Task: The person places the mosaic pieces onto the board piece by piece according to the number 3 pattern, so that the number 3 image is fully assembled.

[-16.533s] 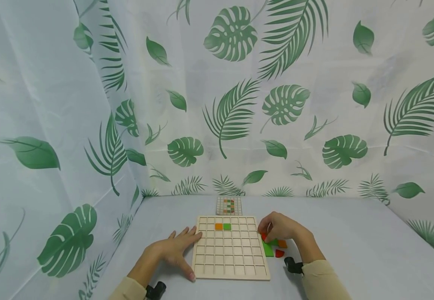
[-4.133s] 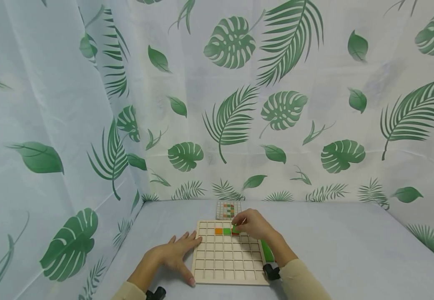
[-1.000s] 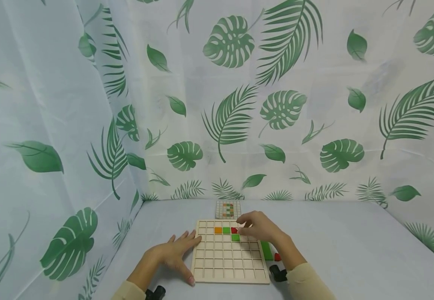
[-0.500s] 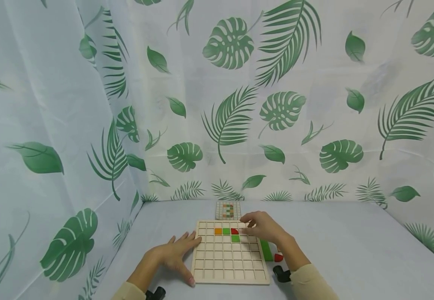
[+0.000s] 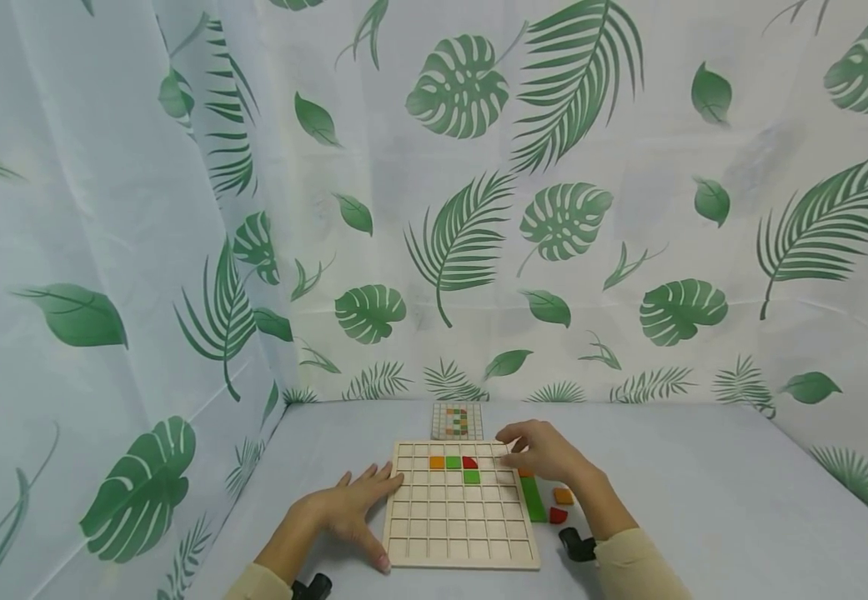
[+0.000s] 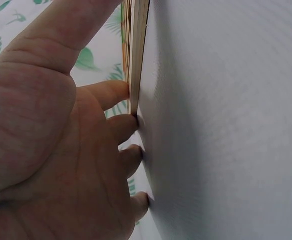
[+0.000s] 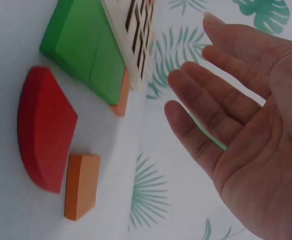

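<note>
A pale wooden grid board (image 5: pixel 428 533) lies on the table. In one of its upper rows sit an orange tile (image 5: pixel 437 462), a green tile (image 5: pixel 453 462) and a red quarter-round tile (image 5: pixel 469 462); a second green tile (image 5: pixel 471 477) lies just below the red one. My left hand (image 5: pixel 347 507) rests spread at the board's left side, fingertips and thumb at its edge. Over the board's upper right edge hovers my right hand (image 5: pixel 548 457), its fingers loosely bent; the right wrist view shows nothing in it.
Right of the board lie green blocks (image 7: pixel 85 50) side by side, an orange piece (image 7: pixel 121 100) beyond them, a red quarter-round block (image 7: pixel 43 130) and an orange block (image 7: pixel 83 185). Behind the board is a small card (image 5: pixel 457 422) with a coloured grid pattern. Leaf-printed cloth hangs behind.
The red quarter-round tile and second green tile have joined the board's row area. My right hand has drawn off rightward from them, uncovering loose blocks. My left hand stays put.
</note>
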`<state>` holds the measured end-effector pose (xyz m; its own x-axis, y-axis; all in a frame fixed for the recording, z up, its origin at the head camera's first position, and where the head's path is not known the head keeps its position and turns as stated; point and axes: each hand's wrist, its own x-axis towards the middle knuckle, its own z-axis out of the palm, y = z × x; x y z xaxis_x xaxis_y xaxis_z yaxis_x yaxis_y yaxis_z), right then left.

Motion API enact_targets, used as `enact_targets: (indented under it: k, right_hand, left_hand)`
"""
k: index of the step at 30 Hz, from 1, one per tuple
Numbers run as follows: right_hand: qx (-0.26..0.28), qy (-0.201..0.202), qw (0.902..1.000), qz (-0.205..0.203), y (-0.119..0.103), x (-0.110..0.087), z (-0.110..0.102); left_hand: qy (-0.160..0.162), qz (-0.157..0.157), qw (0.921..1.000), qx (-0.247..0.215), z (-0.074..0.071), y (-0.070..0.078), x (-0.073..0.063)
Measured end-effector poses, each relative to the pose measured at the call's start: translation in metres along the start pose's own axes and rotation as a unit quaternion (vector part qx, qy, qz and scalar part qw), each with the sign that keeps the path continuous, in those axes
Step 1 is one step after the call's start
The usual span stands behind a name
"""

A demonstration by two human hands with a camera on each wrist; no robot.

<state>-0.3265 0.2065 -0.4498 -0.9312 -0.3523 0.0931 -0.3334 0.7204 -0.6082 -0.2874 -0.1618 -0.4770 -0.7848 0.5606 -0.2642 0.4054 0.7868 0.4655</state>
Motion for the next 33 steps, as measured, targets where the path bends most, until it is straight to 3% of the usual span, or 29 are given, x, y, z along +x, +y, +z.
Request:
enact_targets:
  k: [13, 19, 33]
  right_hand:
    - [0.011, -0.015, 0.9985, 0.052, 0.009, -0.005, -0.005]
    - [0.005, -0.02, 0.9983, 0.055, 0.017, -0.007, -0.006]
    - [-0.005, 0.002, 0.9962, 0.087, 0.029, -0.005, 0.001]
  left_hand:
    - [0.002, -0.006, 1.0, -0.004, 0.002, -0.001, 0.001]
    - [0.003, -0.004, 1.0, 0.0, 0.001, -0.002, 0.002]
    - [-0.003, -0.009, 1.0, 0.003, 0.001, -0.002, 0.003]
